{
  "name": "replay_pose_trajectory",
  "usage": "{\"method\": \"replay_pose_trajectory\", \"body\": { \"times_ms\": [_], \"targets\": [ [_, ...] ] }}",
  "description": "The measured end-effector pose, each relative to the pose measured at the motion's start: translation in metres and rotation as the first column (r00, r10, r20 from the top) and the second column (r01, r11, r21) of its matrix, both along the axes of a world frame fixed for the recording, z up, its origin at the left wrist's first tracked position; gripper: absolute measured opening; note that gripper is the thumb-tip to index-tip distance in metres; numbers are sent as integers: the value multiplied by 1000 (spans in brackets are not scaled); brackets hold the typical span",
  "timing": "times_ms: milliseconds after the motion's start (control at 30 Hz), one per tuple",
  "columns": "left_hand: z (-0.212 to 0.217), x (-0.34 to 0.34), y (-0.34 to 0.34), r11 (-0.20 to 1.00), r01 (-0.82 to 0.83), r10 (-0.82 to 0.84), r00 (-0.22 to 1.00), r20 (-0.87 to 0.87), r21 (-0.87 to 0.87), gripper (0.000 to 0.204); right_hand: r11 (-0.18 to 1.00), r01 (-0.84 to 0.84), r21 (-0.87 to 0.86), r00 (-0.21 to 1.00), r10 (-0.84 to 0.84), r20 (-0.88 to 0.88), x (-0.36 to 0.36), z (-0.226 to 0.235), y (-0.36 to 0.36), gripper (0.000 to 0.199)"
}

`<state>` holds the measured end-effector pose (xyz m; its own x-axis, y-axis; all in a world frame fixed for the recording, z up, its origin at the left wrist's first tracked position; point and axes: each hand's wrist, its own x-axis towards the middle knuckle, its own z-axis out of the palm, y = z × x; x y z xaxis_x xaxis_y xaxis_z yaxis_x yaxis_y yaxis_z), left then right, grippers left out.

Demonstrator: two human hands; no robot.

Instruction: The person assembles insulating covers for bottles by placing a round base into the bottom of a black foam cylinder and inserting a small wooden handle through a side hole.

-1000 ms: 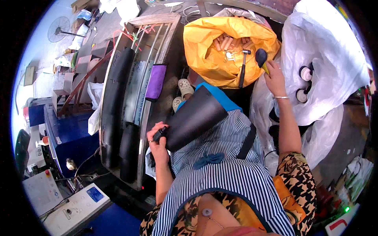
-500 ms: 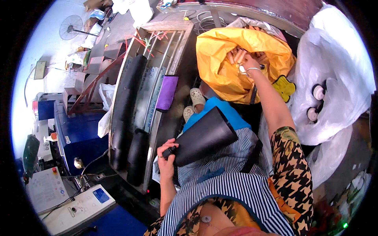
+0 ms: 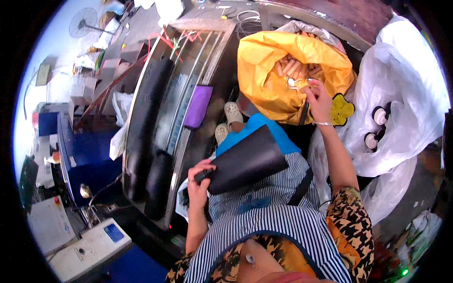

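Observation:
My left hand (image 3: pixel 200 183) grips the narrow end of a black tapered sleeve (image 3: pixel 247 160), with a small black piece (image 3: pixel 204 174) between thumb and fingers. The sleeve lies slanted across my lap. My right hand (image 3: pixel 319 101) is over the near side of a yellow sack (image 3: pixel 257 70), fingertips pinched together; what they hold, if anything, I cannot make out. Inside the sack's mouth is a pile of tan, finger-like pieces (image 3: pixel 295 70). A small white round item (image 3: pixel 291 83) rests on the sack just left of my right fingertips.
To the left, a long wooden-framed tray (image 3: pixel 229 30) holds black rolls (image 3: pixel 150 125) and a purple pouch (image 3: pixel 199 106). White plastic bags (image 3: pixel 396 94) stand on the right, beside a yellow-green flower-shaped piece (image 3: pixel 341 110). A blue machine (image 3: pixel 89 141) is at far left.
My right hand has come back out of the sack's mouth toward its near side, uncovering the tan pieces. My left hand keeps hold of the sleeve. The whole view has shifted slightly.

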<state>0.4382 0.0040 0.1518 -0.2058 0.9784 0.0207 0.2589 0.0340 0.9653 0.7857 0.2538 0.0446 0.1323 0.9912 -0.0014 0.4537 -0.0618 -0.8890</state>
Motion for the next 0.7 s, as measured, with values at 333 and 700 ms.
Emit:
{"method": "replay_pose_trajectory", "body": {
  "times_ms": [333, 700],
  "targets": [
    [3, 2, 0, 979, 153, -147, 988, -53, 134, 33, 511, -738, 441, 665, 662, 346, -73, 158, -116, 38],
    [5, 0, -33, 966, 176, -130, 963, -236, 188, 43, 94, -880, 466, 409, 650, 641, -165, 151, -158, 29]
  ]
}}
